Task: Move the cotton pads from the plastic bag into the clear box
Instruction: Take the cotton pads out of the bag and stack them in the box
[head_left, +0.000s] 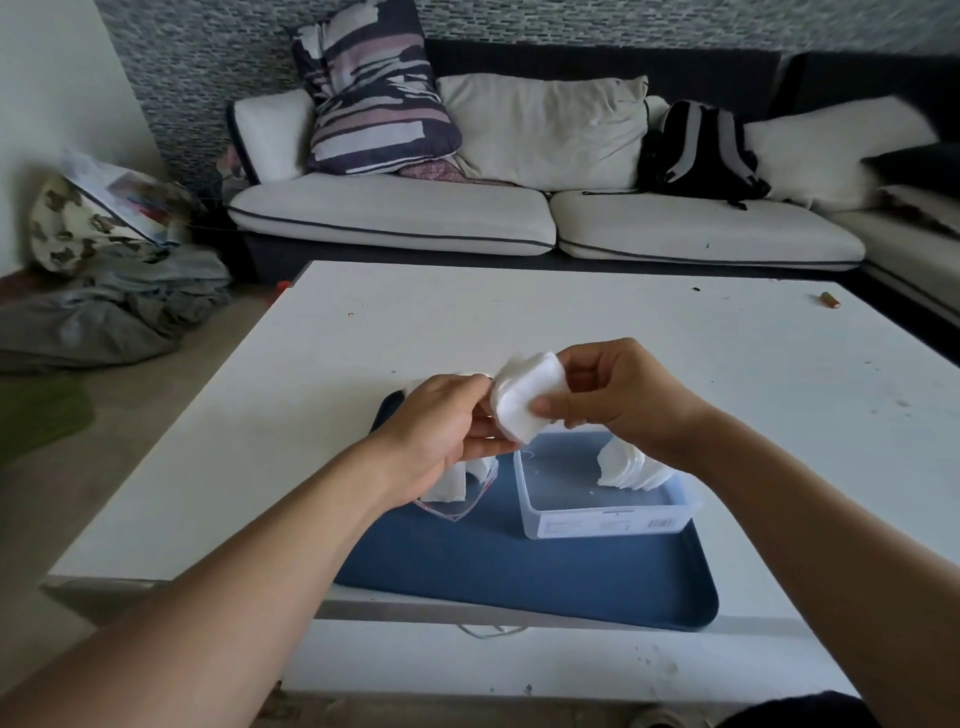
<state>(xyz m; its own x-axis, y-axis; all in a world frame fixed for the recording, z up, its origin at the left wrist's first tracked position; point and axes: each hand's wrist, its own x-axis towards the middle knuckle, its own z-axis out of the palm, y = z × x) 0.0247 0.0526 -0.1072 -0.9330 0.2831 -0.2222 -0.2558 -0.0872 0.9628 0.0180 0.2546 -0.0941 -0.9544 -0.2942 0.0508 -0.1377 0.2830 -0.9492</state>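
A pale sofa (545, 218) with a striped cushion (371, 98) and a black backpack (701, 150) fills the top of the frame, and a heap of grey cloth (114, 306) lies at middle left. Below it the white tabletop (623, 332) spreads across the centre, carrying a blue tray (545, 577) at lower centre. On the tray's right half stands the clear box (602, 499), its long axis running left to right, with a fanned row of cotton pads (631, 470) leaning against its right inner wall. Just left of the box, the plastic bag (457, 493) hangs from the left hand (441, 431), its long axis near vertical and its bottom corner resting on the tray; white pads show inside it. That hand's grip is closed on the bag's upper part. The right hand (618, 400), above the box, pinches a small stack of pads (527, 402) between thumb and fingers, the stack tilted, its flat face toward the camera, touching the left hand's fingertips.
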